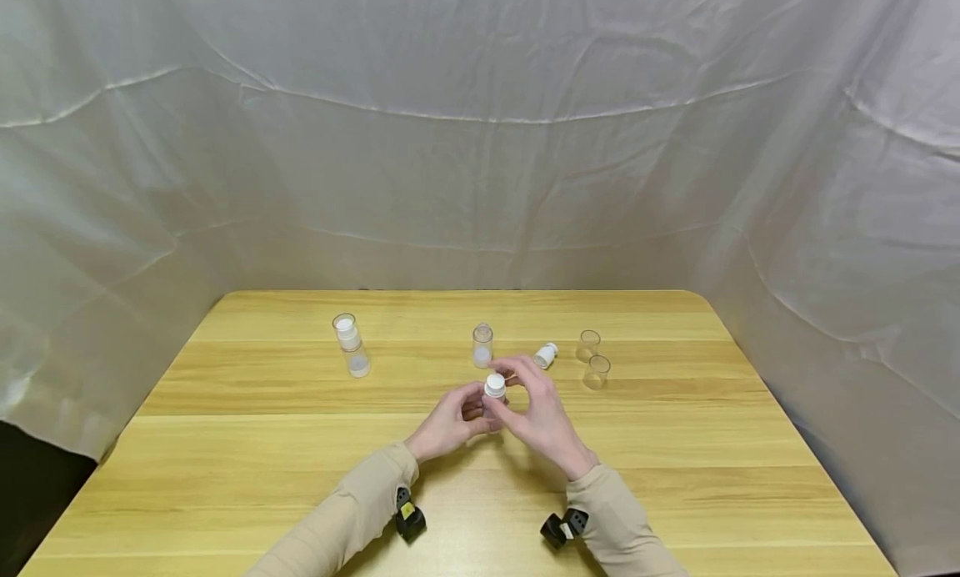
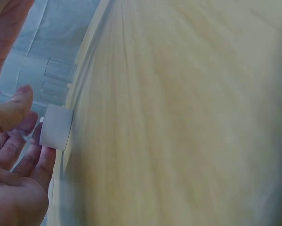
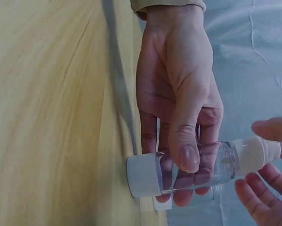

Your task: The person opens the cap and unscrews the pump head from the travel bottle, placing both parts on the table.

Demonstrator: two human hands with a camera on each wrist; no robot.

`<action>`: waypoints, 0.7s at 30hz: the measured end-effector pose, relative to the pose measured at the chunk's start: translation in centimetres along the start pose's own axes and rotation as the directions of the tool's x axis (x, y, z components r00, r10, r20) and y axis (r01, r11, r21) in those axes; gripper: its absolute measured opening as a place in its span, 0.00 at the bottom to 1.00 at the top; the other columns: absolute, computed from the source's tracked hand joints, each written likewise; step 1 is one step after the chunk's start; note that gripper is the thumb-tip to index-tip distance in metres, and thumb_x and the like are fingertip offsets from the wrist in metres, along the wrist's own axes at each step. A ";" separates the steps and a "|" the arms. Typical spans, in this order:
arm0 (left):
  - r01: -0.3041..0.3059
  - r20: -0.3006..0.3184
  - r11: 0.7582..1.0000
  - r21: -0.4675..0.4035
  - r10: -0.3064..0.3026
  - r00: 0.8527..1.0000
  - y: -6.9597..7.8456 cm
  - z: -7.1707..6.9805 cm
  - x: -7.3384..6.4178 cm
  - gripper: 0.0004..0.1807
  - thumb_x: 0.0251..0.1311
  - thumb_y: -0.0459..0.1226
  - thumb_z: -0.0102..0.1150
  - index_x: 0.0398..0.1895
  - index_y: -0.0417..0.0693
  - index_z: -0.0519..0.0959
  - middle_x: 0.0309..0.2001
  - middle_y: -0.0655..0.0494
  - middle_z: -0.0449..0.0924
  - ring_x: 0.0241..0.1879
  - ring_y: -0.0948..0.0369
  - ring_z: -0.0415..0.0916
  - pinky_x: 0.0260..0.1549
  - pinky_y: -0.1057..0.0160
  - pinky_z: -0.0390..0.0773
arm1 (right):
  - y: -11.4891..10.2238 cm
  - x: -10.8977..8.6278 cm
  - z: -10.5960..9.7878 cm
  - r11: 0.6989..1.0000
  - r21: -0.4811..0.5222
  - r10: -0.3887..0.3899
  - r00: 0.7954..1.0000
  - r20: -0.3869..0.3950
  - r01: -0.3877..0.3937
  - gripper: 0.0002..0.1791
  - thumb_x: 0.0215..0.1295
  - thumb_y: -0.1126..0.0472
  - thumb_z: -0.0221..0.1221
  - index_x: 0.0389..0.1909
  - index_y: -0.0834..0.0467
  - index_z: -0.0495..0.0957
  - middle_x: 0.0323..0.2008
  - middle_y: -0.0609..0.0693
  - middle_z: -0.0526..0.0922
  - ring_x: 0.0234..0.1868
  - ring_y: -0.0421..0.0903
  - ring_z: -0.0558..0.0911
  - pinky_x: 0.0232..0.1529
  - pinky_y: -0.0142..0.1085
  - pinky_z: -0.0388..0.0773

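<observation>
Held upright over the table is a small clear bottle with a white lower end and a white pump top. My left hand grips its clear body, the thumb lying across the near side in the right wrist view. Around the pump top curl the thumb and fingers of my right hand; how firmly they touch it I cannot tell. In the left wrist view the bottle's white lower end shows below the left fingers.
Behind the hands stands another clear bottle without a pump. A loose white pump lies right of it, then two clear caps. At left stands a capped pump bottle. Grey cloth encloses the wooden table.
</observation>
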State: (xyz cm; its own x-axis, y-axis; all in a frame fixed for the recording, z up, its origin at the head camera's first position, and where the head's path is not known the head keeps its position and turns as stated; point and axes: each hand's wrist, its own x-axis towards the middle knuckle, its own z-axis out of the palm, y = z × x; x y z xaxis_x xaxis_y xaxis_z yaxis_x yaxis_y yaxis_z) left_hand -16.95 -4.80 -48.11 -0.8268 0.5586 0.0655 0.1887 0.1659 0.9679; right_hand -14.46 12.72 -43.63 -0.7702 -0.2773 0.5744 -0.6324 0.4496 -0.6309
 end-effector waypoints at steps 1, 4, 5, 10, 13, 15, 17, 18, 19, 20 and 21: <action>0.002 -0.001 1.000 0.003 -0.002 1.000 0.0 0.0 0.0 0.24 0.63 0.31 0.64 0.61 0.35 0.73 0.60 0.36 0.80 0.61 0.44 0.78 0.66 0.54 0.79 | 0.0 0.0 0.0 1.000 0.000 0.006 1.000 -0.007 -0.006 0.25 0.53 0.70 0.71 0.53 0.63 0.78 0.46 0.56 0.82 0.45 0.48 0.82 0.49 0.40 0.86; 0.005 -0.004 1.000 0.010 -0.005 1.000 0.2 0.0 -0.1 0.23 0.63 0.32 0.65 0.60 0.35 0.73 0.59 0.37 0.80 0.60 0.44 0.79 0.65 0.55 0.80 | 0.1 0.0 0.0 1.000 0.002 0.007 1.000 -0.020 -0.007 0.23 0.53 0.70 0.72 0.51 0.63 0.79 0.43 0.54 0.83 0.42 0.47 0.83 0.47 0.36 0.86; 0.004 -0.004 1.000 0.012 -0.004 1.000 0.2 0.0 -0.1 0.23 0.63 0.32 0.65 0.61 0.35 0.73 0.60 0.37 0.80 0.60 0.44 0.79 0.65 0.55 0.80 | 0.1 0.0 0.0 1.000 0.002 0.008 1.000 -0.019 -0.008 0.22 0.53 0.71 0.72 0.51 0.63 0.79 0.43 0.54 0.83 0.41 0.47 0.83 0.47 0.36 0.86; 0.000 -0.002 1.000 0.003 0.000 1.000 0.2 0.0 0.0 0.26 0.63 0.30 0.64 0.64 0.33 0.71 0.62 0.36 0.78 0.61 0.43 0.78 0.66 0.55 0.79 | 0.1 -0.1 -0.1 1.000 0.010 -0.003 1.000 0.006 0.003 0.21 0.55 0.72 0.70 0.50 0.63 0.80 0.44 0.54 0.84 0.42 0.47 0.83 0.47 0.36 0.87; -0.008 0.000 1.000 0.000 0.008 1.000 0.2 0.0 0.0 0.26 0.64 0.30 0.63 0.64 0.32 0.71 0.62 0.35 0.77 0.62 0.43 0.77 0.66 0.55 0.79 | 0.2 -0.1 0.0 1.000 0.016 -0.011 1.000 0.010 0.011 0.21 0.55 0.72 0.68 0.51 0.63 0.79 0.45 0.55 0.84 0.44 0.48 0.83 0.49 0.38 0.87; -0.011 0.000 1.000 0.005 0.011 1.000 0.1 0.0 0.0 0.25 0.64 0.30 0.63 0.63 0.32 0.72 0.62 0.36 0.78 0.62 0.43 0.78 0.66 0.54 0.79 | 0.3 -0.2 0.0 1.000 0.023 -0.016 1.000 0.001 0.015 0.22 0.54 0.73 0.68 0.52 0.64 0.78 0.45 0.55 0.83 0.45 0.49 0.83 0.49 0.39 0.87; -0.014 0.003 1.000 0.013 0.014 1.000 0.1 0.0 0.0 0.24 0.64 0.31 0.64 0.62 0.33 0.72 0.61 0.36 0.79 0.61 0.43 0.78 0.66 0.54 0.79 | 0.4 -0.1 0.0 0.999 0.025 -0.021 1.000 -0.010 0.021 0.23 0.54 0.72 0.69 0.52 0.66 0.78 0.45 0.55 0.83 0.44 0.49 0.82 0.49 0.39 0.87; -0.015 0.003 1.000 0.017 0.014 1.000 0.1 0.1 0.0 0.24 0.64 0.32 0.64 0.62 0.33 0.72 0.60 0.36 0.79 0.61 0.43 0.78 0.66 0.53 0.79 | 0.4 -0.1 0.0 0.999 0.026 -0.026 1.000 -0.015 0.026 0.23 0.54 0.72 0.70 0.52 0.66 0.78 0.45 0.55 0.83 0.44 0.49 0.82 0.48 0.39 0.87; -0.013 0.004 1.000 0.020 0.013 1.000 0.1 0.1 0.0 0.24 0.64 0.32 0.64 0.62 0.33 0.73 0.60 0.37 0.79 0.61 0.44 0.78 0.66 0.53 0.78 | 0.4 -0.1 0.1 0.999 0.028 -0.028 0.999 -0.020 0.029 0.24 0.53 0.72 0.70 0.52 0.66 0.78 0.44 0.55 0.82 0.43 0.49 0.82 0.48 0.38 0.87; -0.013 0.004 1.000 0.024 0.013 1.000 0.0 0.0 0.0 0.24 0.64 0.33 0.64 0.62 0.33 0.73 0.60 0.37 0.79 0.61 0.44 0.78 0.66 0.53 0.78 | 0.5 -0.1 0.1 0.999 0.031 -0.030 0.999 -0.021 0.030 0.24 0.53 0.72 0.71 0.52 0.66 0.78 0.44 0.55 0.82 0.43 0.49 0.82 0.47 0.38 0.87; -0.011 0.003 0.999 0.030 0.011 1.000 0.0 0.0 0.0 0.25 0.64 0.33 0.64 0.62 0.34 0.73 0.61 0.37 0.79 0.61 0.44 0.78 0.66 0.53 0.78 | 0.4 -0.1 0.1 0.999 0.030 -0.029 0.999 -0.021 0.029 0.24 0.53 0.72 0.71 0.51 0.65 0.78 0.43 0.55 0.82 0.42 0.48 0.82 0.47 0.38 0.87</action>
State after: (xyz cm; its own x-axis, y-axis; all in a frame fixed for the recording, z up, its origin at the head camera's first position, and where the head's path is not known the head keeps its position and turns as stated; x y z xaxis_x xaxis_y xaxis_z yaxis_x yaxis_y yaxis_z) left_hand -16.94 -4.76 -48.09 -0.8228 0.5632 0.0754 0.2140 0.1842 0.9593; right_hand -14.67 12.88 -44.01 -0.7497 -0.2726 0.6030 -0.6570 0.4156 -0.6290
